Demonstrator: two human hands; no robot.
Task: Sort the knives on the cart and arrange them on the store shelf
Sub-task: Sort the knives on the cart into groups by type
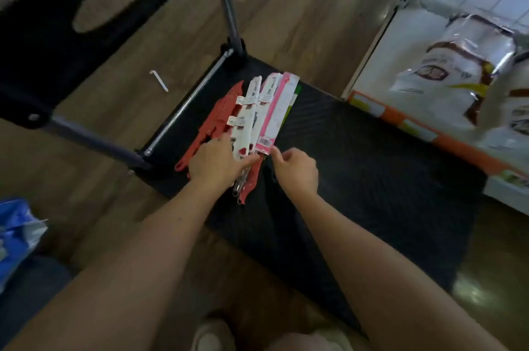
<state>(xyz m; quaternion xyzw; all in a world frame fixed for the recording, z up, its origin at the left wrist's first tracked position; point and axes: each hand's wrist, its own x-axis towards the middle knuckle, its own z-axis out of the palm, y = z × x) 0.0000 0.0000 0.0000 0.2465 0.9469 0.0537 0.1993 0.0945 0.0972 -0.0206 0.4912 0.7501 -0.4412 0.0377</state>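
A shop: bagged goods [463,64] on a labelled shelf [423,133] beside a flat cart [372,179].

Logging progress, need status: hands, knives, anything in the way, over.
Left hand holds the white packs; right hand at the pink pack corner, grip unclear. Pile of knives on the cart. Nothing lies over them.
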